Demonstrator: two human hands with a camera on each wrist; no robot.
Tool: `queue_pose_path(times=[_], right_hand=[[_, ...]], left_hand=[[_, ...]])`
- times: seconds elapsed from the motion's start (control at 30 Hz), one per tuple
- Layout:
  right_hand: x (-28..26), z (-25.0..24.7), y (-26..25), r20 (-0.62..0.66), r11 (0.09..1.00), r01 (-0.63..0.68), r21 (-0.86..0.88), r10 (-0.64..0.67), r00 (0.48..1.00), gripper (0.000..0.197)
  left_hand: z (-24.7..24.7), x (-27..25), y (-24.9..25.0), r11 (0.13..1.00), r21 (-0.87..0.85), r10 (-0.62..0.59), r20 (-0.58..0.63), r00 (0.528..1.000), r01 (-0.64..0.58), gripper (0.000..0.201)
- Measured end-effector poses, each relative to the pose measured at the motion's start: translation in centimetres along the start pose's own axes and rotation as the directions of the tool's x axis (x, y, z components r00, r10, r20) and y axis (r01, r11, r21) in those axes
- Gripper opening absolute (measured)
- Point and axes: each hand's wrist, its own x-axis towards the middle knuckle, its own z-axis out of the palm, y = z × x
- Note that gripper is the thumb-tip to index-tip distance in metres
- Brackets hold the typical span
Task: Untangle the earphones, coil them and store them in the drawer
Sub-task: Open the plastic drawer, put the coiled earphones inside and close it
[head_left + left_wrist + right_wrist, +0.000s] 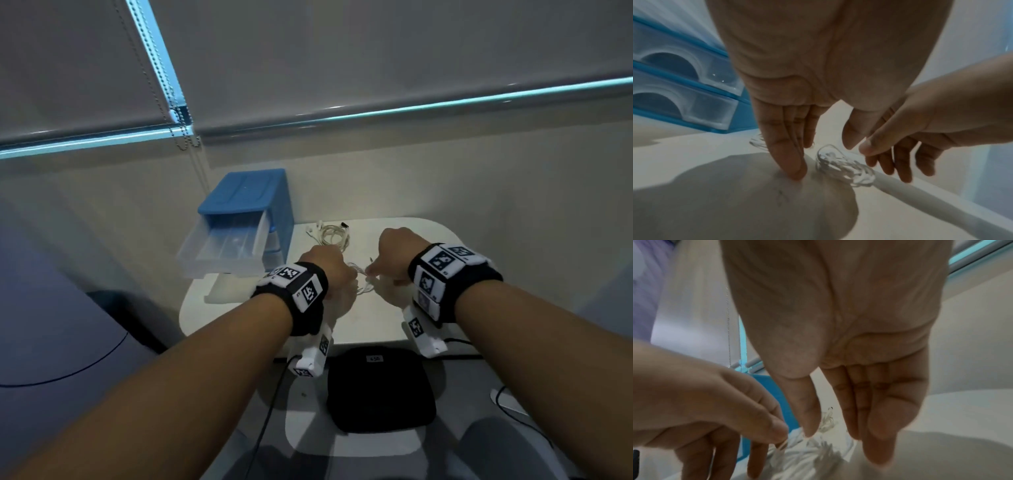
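Hovering over the tangled earphones [844, 167] on the white surface [404, 236], left hand [325, 267] and right hand [397, 253] both have fingers loosely spread, top drawer [226, 246] pulled out.

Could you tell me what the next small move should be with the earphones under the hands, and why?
Probably pinch the earphone bundle with the right hand and lift it toward the open drawer. The cable already looks wound in loops on the table, both hands hover over it with fingers straight, the left hand gripping nothing. A second set lies behind.
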Motion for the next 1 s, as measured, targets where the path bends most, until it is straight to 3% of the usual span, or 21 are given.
queue_pose_path(times=[0.13, 0.47, 0.7, 0.9, 1.0], right_hand=[[0.6, 1.3, -0.2, 0.018, 0.998, -0.042, 0.044, 0.042, 0.999, 0.038], [1.0, 1.4, -1.2, 0.031, 0.999, -0.027, 0.033, 0.026, 0.999, 0.010], [1.1, 1.6, -1.6, -0.012, 0.998, -0.058, -0.007, 0.058, 0.998, 0.034], [1.3, 1.5, -2.4, 0.051, 0.995, -0.040, -0.091, 0.044, 0.998, 0.029], [1.4, 1.6, -2.2, 0.046, 0.997, -0.016, -0.079, 0.020, 0.999, 0.038]], left_hand=[[0.4, 1.6, 0.8, 0.998, 0.054, -0.036, 0.000, 0.999, 0.036, 0.032], [1.9, 2.7, 0.2, 0.995, -0.092, -0.027, -0.021, 0.999, 0.025, 0.015], [2.2, 2.3, 0.3, 0.992, -0.121, -0.028, -0.087, 0.996, 0.018, 0.022], [1.8, 1.9, 0.5, 0.995, -0.097, -0.023, -0.073, 0.997, 0.016, 0.027], [1.7, 1.6, 0.2, 0.991, -0.132, -0.026, -0.085, 0.996, 0.015, 0.027]])
